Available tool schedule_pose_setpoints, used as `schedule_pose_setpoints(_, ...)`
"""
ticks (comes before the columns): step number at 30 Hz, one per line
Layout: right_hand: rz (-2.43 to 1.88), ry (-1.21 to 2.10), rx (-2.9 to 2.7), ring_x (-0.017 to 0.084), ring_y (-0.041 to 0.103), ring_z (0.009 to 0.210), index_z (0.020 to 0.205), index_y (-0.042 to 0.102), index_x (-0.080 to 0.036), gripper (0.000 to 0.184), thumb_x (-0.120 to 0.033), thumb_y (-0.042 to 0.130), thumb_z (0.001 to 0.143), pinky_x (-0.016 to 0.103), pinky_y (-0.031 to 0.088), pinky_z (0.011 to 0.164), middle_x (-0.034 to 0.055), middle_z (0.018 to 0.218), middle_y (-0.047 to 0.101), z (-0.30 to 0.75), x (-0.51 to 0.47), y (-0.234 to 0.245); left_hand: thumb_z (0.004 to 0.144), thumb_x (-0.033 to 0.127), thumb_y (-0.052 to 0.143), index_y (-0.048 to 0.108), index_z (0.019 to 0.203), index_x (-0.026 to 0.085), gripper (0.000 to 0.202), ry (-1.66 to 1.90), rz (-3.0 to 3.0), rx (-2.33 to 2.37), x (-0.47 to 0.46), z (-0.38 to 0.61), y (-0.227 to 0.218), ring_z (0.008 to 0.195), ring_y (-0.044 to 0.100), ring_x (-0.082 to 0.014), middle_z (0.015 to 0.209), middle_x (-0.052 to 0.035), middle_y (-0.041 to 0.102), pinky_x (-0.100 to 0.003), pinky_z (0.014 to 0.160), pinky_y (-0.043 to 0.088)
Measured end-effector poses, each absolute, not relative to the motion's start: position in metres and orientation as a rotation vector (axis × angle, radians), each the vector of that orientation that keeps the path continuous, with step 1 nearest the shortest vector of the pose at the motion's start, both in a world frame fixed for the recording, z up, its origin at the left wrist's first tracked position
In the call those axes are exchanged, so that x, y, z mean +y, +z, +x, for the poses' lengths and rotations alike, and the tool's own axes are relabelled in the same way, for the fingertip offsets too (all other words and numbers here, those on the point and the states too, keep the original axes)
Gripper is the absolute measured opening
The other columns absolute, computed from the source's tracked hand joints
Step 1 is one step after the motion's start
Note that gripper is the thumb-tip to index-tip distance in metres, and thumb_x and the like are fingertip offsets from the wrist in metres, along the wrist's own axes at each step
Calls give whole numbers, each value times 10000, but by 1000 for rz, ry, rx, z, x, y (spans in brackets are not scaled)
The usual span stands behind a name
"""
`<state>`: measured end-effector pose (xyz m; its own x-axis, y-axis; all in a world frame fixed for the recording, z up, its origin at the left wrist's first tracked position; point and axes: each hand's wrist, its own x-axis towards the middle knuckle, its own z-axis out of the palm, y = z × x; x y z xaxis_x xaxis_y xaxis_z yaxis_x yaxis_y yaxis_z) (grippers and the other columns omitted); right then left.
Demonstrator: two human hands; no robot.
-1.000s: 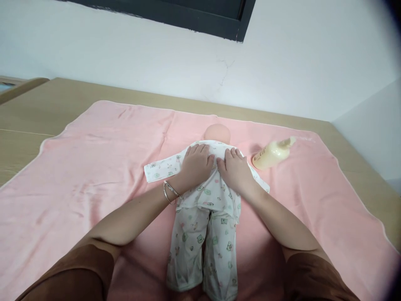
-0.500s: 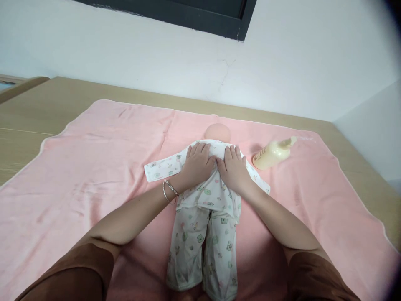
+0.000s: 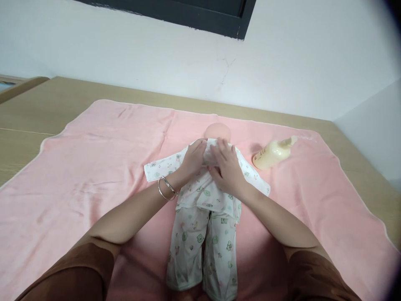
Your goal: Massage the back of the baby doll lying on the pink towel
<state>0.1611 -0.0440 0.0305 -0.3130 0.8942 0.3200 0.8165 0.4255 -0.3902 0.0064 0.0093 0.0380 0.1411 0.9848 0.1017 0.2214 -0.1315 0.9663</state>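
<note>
A doll with a smooth, bald head (image 3: 217, 131) lies stretched out, its head away from me. It wears a white printed top (image 3: 205, 194) and matching trousers (image 3: 188, 246). My left hand (image 3: 194, 158) rests on the upper part of the top, tipped onto its edge with fingers stretched out. Facing it, my right hand (image 3: 228, 169) is over the other side of the upper body, its fingers apart and a little blurred. Between the two palms the cloth shows, and neither hand grips anything.
Under the doll a pink blanket (image 3: 103, 167) covers much of the wooden table (image 3: 78, 90). A cream pump bottle (image 3: 272, 154) lies on its side to the right of the doll. Behind the table stands a white wall (image 3: 125, 50) with a dark frame (image 3: 200, 16).
My left hand has turned from lying flat onto its edge. The right hand has shifted slightly left, towards the middle of the upper body. The doll and bottle stay put.
</note>
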Motion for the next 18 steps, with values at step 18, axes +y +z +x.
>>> schedule_pose_setpoints(18, -1496, 111, -2252, 320, 244, 1585, 1539, 458, -138, 566, -338, 428, 1010, 628, 172, 1272, 168, 1684, 324, 163, -42, 39, 1000, 364, 360, 655, 1098, 209, 347, 1120, 1384, 1257, 5, 9, 43, 1165, 634, -228, 1221, -75, 709, -370, 1040, 505)
